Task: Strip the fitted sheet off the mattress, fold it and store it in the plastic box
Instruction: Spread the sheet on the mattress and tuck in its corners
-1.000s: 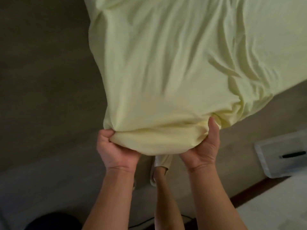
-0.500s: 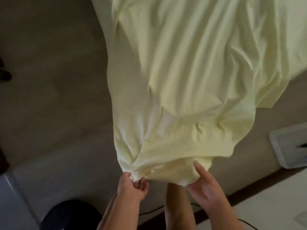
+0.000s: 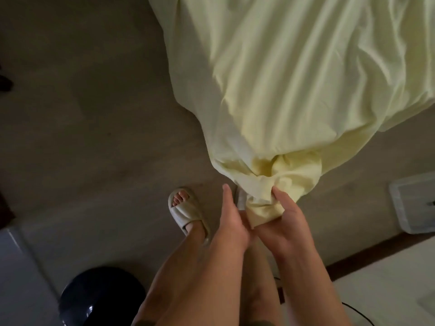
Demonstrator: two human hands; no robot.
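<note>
As the right hand (image 3: 290, 223) pinches the sheet (image 3: 294, 90) edge, the left hand (image 3: 231, 223) seems straight-fingered beside it.

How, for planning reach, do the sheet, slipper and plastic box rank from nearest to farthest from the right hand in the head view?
1. sheet: its bunched end is gripped in the right hand.
2. slipper: on the floor, to the hand's left.
3. plastic box: on the floor at the far right edge.
</note>
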